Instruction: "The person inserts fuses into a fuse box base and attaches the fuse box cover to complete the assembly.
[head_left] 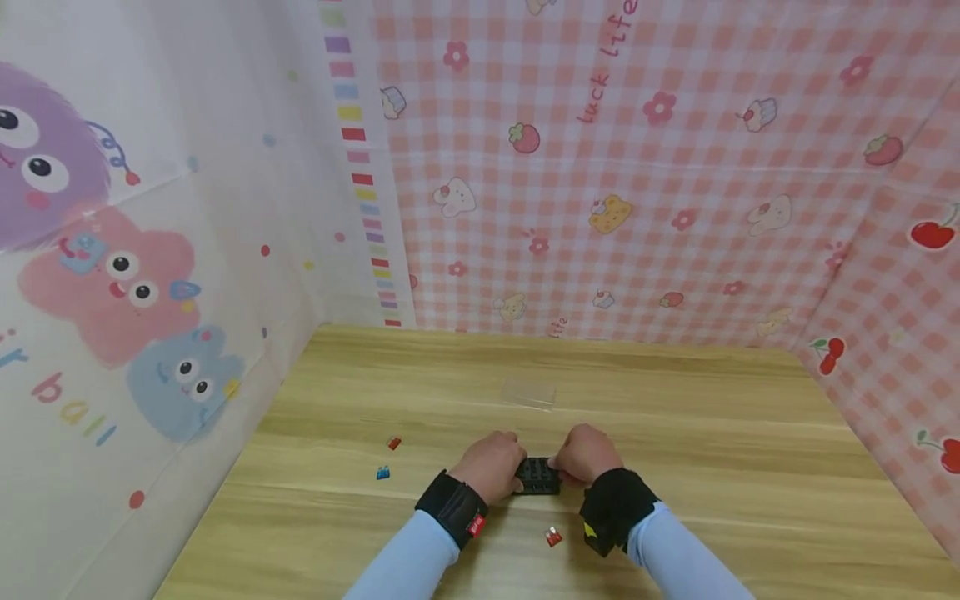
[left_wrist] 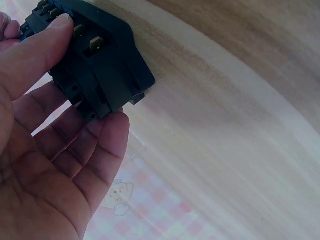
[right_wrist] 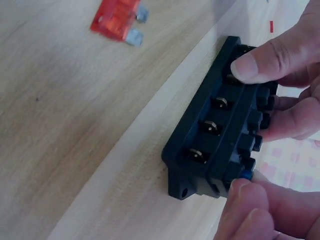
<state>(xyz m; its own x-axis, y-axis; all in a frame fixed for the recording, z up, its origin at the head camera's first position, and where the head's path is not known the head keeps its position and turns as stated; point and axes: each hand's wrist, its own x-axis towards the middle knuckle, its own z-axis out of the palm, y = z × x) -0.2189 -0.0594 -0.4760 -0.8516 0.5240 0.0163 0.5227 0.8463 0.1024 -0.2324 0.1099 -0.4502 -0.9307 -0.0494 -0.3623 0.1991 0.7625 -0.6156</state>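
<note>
My left hand (head_left: 491, 467) grips a black fuse block (head_left: 537, 476) on the table, its thumb on the terminal side and its fingers beneath the other edge. Brass terminals show along the block in both wrist views. At the block's near end in the right wrist view, the curled fingertips of my right hand (right_wrist: 255, 210) pinch a small blue blade fuse (right_wrist: 246, 174); most of it is hidden by the fingers and the block. A red blade fuse (head_left: 553, 536) lies on the wood in front of the block.
Left of the hands lie an orange-red blade fuse (head_left: 393, 442) and a blue one (head_left: 383, 472). Behind the block lies a clear plastic cover (head_left: 530, 392). Patterned cloth (head_left: 600, 167) hangs around the wooden table (head_left: 712, 400) at the back and sides.
</note>
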